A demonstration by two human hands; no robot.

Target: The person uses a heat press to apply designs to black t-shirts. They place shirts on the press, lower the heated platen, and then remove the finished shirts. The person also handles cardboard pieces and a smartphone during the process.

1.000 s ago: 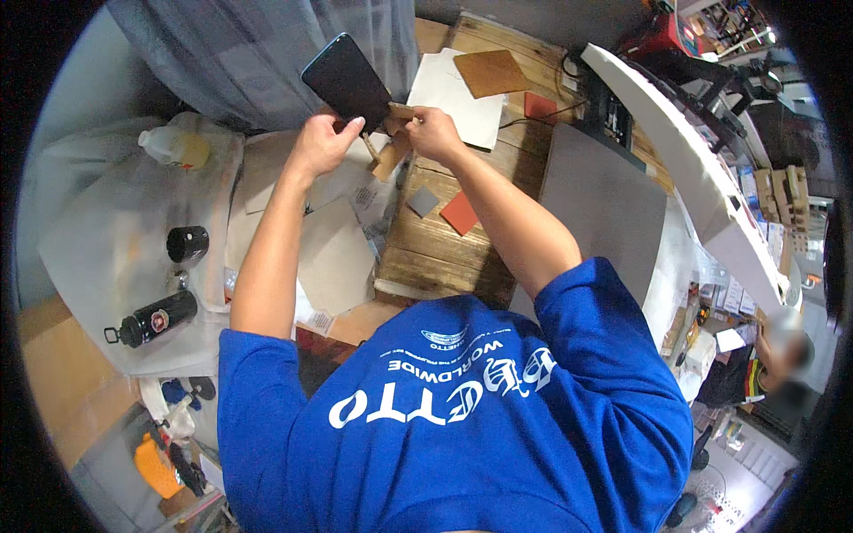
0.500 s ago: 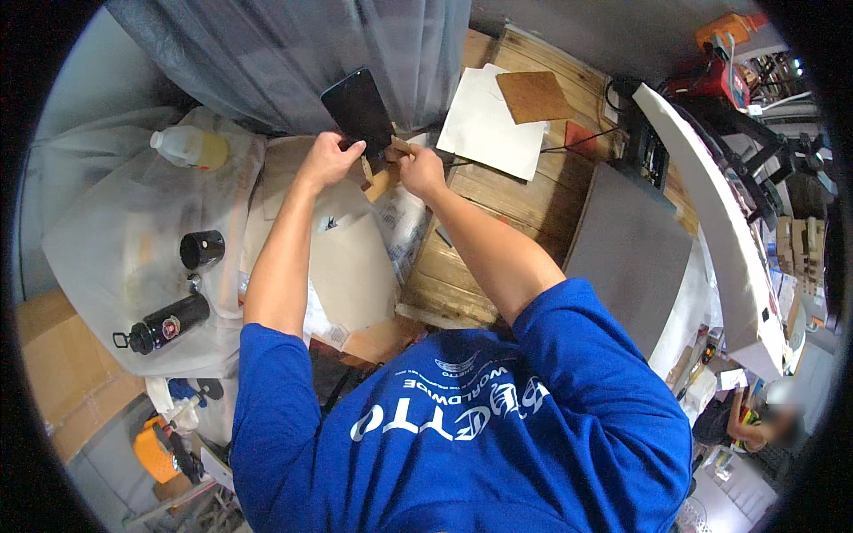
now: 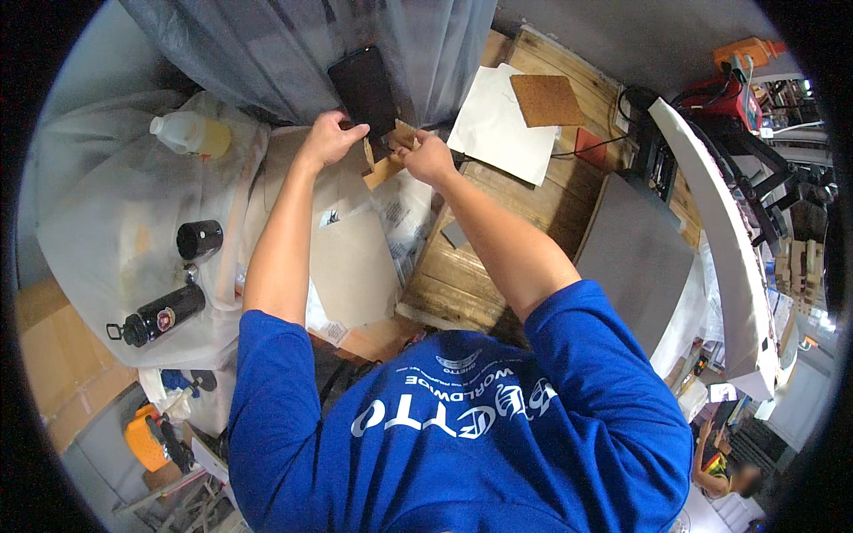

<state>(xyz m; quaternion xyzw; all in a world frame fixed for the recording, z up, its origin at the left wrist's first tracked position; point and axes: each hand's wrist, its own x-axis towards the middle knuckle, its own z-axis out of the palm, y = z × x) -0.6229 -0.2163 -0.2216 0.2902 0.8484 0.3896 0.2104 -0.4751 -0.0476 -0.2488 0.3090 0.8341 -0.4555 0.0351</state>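
A flat black smartphone (image 3: 362, 89) stands tilted against the grey curtain. My left hand (image 3: 332, 142) is closed at its lower left edge, thumb pointing right. Just below the phone is a small brown cardboard piece (image 3: 384, 171) with upright flaps. My right hand (image 3: 426, 158) pinches a cardboard flap (image 3: 405, 135) on the right side of that piece, fingers bent together. Beneath both hands lie a tan cardboard sheet (image 3: 354, 266) and clear plastic wrapping (image 3: 404, 209). The phone's lower end is partly hidden among the flaps and fingers.
White sheets (image 3: 498, 133) and a brown square board (image 3: 546, 100) lie on the wooden tabletop (image 3: 471, 258). At left, a jug (image 3: 191, 135), a black mug (image 3: 199, 239) and a black bottle (image 3: 164, 315) rest on plastic sheeting. A grey panel (image 3: 635, 258) stands right. Another person (image 3: 724, 471) is far right.
The view has shifted slightly. The phone sits a little higher against the curtain. Both hands stay close by the cardboard piece, with the right-hand flap turned a little more upright.
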